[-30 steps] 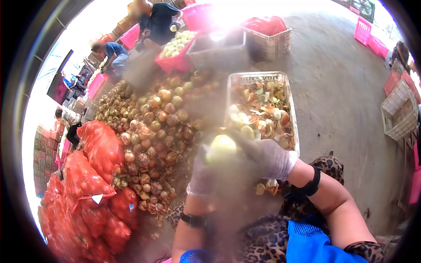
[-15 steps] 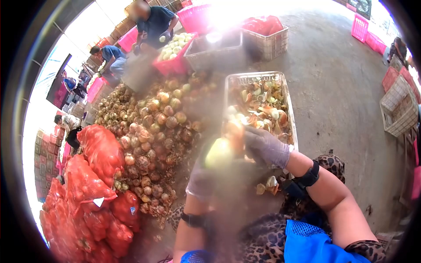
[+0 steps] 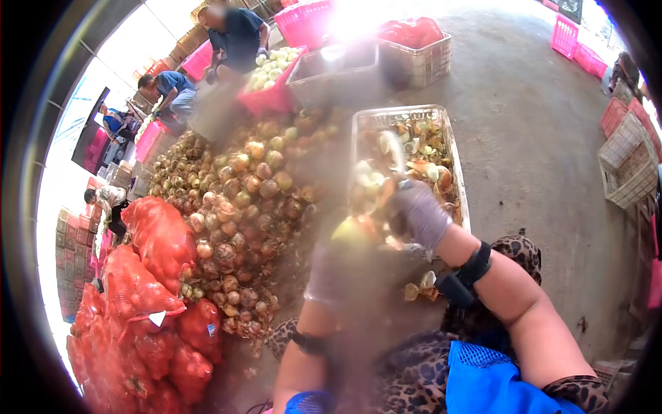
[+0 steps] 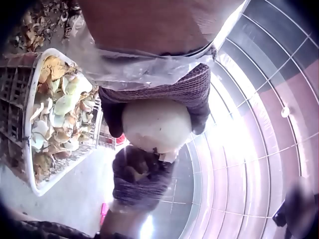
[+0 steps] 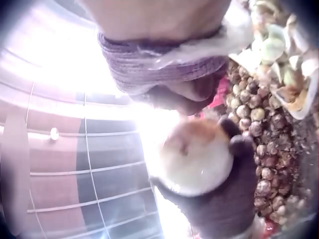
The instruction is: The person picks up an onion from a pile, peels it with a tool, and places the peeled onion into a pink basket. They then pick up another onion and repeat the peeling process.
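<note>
Here we are, onion pile [image 3: 252, 186] at ten o'clock, peelings crate [image 3: 457, 160] at one, our right hand [image 3: 422, 210] curled, its hold unclear, our left hand [image 3: 327, 272] partly closed round the pale onion [image 3: 352, 230] at twelve.

Pale, partly peeled onion [image 5: 197, 164], hand-held
</note>
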`<state>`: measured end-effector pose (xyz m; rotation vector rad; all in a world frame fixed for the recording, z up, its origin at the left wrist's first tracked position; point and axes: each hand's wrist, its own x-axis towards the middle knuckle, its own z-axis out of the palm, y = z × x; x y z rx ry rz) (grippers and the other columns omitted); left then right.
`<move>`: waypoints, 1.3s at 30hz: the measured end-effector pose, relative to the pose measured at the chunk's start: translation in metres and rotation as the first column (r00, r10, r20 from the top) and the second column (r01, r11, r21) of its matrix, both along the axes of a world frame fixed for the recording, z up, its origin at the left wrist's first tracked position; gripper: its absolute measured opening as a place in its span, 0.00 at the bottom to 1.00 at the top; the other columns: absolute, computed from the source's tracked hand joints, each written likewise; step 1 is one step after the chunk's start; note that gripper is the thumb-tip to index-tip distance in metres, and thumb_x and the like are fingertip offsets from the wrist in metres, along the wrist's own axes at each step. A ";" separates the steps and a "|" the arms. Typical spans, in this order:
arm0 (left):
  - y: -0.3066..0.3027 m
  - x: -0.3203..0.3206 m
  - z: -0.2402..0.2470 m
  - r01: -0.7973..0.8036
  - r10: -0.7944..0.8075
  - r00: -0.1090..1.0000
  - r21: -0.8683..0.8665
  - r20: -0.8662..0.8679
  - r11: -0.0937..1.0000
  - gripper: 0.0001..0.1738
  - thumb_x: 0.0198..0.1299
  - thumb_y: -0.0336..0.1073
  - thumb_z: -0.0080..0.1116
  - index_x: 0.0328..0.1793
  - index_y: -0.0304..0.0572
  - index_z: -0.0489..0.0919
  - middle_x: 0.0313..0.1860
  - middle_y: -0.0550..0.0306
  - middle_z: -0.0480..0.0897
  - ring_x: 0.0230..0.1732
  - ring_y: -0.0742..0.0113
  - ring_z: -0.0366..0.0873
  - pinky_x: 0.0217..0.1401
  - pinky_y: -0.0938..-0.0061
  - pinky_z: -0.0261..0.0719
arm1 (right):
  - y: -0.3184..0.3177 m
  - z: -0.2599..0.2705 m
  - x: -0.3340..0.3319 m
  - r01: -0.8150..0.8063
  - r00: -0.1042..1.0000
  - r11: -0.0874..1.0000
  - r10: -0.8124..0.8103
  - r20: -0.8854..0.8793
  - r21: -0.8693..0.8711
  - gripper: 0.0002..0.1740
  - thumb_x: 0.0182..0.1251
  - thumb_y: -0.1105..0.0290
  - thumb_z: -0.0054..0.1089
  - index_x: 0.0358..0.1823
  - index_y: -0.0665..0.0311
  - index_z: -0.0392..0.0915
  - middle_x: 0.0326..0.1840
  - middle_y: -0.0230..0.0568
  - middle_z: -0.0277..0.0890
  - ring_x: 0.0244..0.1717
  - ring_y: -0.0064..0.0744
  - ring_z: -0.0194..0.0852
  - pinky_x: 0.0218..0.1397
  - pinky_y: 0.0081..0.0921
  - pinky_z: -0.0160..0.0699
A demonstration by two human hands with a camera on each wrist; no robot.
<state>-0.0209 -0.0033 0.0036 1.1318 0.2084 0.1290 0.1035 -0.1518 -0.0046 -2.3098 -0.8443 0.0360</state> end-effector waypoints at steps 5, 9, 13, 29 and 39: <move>0.005 -0.005 0.026 -0.044 0.050 0.998 -0.140 0.042 0.989 0.55 0.37 0.44 0.77 0.72 0.45 0.58 0.57 0.49 0.72 0.55 0.56 0.76 0.53 0.64 0.83 | -0.015 0.008 0.022 0.167 0.954 0.952 -0.222 -0.202 -0.257 0.21 0.57 0.69 0.63 0.51 0.65 0.73 0.32 0.45 0.81 0.35 0.36 0.82 0.37 0.33 0.78; 0.010 -0.007 0.035 -0.077 0.082 0.997 -0.194 0.016 0.978 0.59 0.35 0.41 0.79 0.74 0.45 0.54 0.57 0.48 0.72 0.55 0.55 0.75 0.55 0.63 0.83 | -0.014 0.034 -0.003 0.131 0.918 0.990 -0.141 -0.371 -0.051 0.26 0.63 0.62 0.60 0.60 0.64 0.69 0.35 0.51 0.81 0.37 0.36 0.82 0.42 0.32 0.78; 0.007 -0.005 0.029 -0.146 0.149 0.988 -0.080 0.036 0.986 0.59 0.36 0.42 0.79 0.74 0.44 0.54 0.58 0.48 0.71 0.55 0.55 0.75 0.55 0.64 0.82 | -0.005 0.013 -0.028 -0.207 0.948 0.973 0.173 0.268 0.104 0.29 0.59 0.62 0.60 0.62 0.62 0.68 0.38 0.49 0.78 0.34 0.37 0.80 0.37 0.34 0.79; 0.006 0.010 -0.007 -0.040 0.054 0.994 -0.145 0.097 0.989 0.55 0.33 0.40 0.80 0.70 0.43 0.62 0.59 0.48 0.74 0.57 0.58 0.76 0.53 0.67 0.83 | -0.006 -0.025 0.003 -0.016 0.956 0.957 0.100 -0.275 0.290 0.26 0.67 0.64 0.53 0.67 0.56 0.68 0.37 0.38 0.79 0.33 0.26 0.75 0.39 0.23 0.76; 0.006 0.005 0.020 -0.066 0.041 0.979 0.127 0.198 0.990 0.63 0.33 0.42 0.82 0.77 0.52 0.53 0.63 0.46 0.71 0.60 0.57 0.73 0.58 0.64 0.80 | -0.031 0.047 -0.017 -0.144 0.915 0.982 0.178 -0.362 0.120 0.32 0.66 0.60 0.52 0.71 0.55 0.56 0.47 0.56 0.78 0.46 0.45 0.80 0.48 0.34 0.78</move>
